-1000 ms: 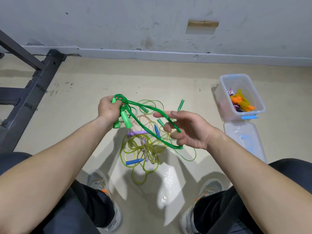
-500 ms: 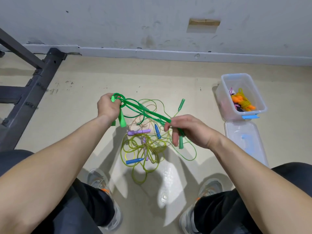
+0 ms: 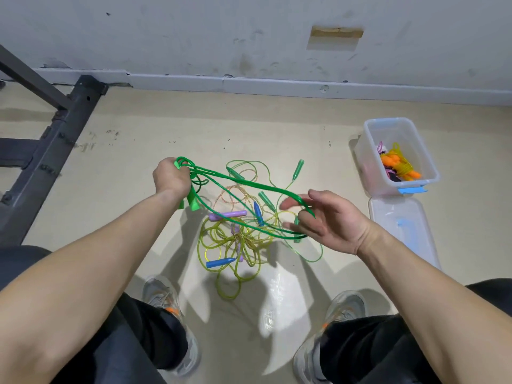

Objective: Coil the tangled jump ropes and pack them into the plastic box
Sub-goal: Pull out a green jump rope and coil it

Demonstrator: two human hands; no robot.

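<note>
My left hand [image 3: 170,180] grips the gathered loops and both light-green handles of a dark green jump rope [image 3: 249,187]. One long loop of that rope stretches right and hooks over the spread, relaxed fingers of my right hand [image 3: 332,220]. Below, on the floor, lies a tangled pile of ropes [image 3: 235,239]: yellow-green cord with blue handles, a pink cord with purple handles, a thin green one. The clear plastic box [image 3: 371,151] stands open at the right and holds a coiled orange-handled rope [image 3: 396,162] and something purple.
The box's clear lid [image 3: 401,231] lies flat on the floor just in front of the box. A dark metal frame [image 3: 55,139] runs along the left. The wall's baseboard [image 3: 277,85] crosses the back. My two shoes [image 3: 166,300] flank the pile.
My right hand has let go of its pinch on the green rope, opened its fingers and moved right, so the loop now hangs wider between the hands. The left hand has stayed in place.
</note>
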